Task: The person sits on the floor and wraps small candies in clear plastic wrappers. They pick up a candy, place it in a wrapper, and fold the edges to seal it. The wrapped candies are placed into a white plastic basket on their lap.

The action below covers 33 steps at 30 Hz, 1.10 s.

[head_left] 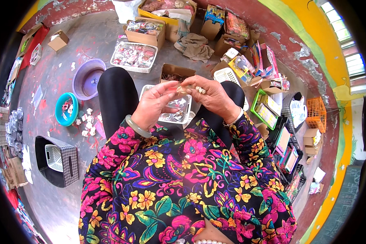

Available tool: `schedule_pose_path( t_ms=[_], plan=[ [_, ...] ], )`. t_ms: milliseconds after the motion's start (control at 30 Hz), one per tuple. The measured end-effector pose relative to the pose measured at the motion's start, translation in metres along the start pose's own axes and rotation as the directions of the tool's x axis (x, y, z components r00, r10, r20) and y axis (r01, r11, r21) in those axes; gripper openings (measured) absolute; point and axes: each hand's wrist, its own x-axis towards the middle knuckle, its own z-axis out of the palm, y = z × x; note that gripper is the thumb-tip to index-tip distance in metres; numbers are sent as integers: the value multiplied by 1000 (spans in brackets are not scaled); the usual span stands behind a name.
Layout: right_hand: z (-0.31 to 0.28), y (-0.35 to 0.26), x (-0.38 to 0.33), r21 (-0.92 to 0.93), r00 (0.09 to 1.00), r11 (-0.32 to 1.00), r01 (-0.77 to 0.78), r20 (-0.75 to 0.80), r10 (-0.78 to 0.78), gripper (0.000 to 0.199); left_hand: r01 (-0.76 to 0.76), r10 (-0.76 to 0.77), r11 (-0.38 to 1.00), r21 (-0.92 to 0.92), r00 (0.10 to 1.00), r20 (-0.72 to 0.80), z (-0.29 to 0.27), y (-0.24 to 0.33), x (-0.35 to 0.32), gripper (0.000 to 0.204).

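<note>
On a grey concrete floor [89, 36] hemmed by cardboard boxes [144, 32], baskets and a peeling red wall, a person sits with dark-clad knees raised, the only open ground lying to the left around a purple basin [87, 79] and a turquoise bowl [66, 109]. To the right, an orange crate [316, 112] and a green-rimmed tray [264, 109] crowd in close, leaving little room on that side. Both hands are lifted together above the lap, wrists bent inward. The left hand [152, 106], a pale jade-coloured bangle [136, 127] on its wrist, pinches with thumb and fingertips at a small pale piece [183, 88] held between the two hands; the right hand [211, 95] curls its fingers around the same item, with small white beads showing at its fingertips. What exactly the piece is cannot be told. It sits just over a clear plastic tray [173, 107] of shiny small parts resting across the knees. Bright floral sleeves, glossy and densely patterned, fill the foreground. A checked fabric bin [65, 166] stands by the left elbow, and scraps of white paper litter the floor beside it.
</note>
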Motion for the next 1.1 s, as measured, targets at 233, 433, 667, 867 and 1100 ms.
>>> schedule_pose_path(
  t_ms=[233, 433, 667, 867, 1100],
  plan=[
    [0, 4, 0, 5, 997, 1000, 8, 81, -8, 16, 13, -11, 994, -109, 1000, 19, 0, 5, -3, 33],
    [-3, 8, 2, -195, 975, 981, -16, 215, 59, 15, 54, -47, 990, -134, 997, 60, 0, 8, -3, 32],
    [-5, 1, 2, -220, 964, 975, 3, 261, 56, 18, 51, -53, 995, -89, 998, -18, -5, 1, 1, 28],
    [-6, -7, 2, -167, 973, 986, -15, 223, 52, 19, 26, -27, 1000, -8, 994, -110, -11, -4, 3, 24],
    [-4, -7, 2, -182, 971, 983, -23, 230, 66, 18, 2, 6, 999, 50, 987, -161, -14, -9, 4, 22]
  ],
)
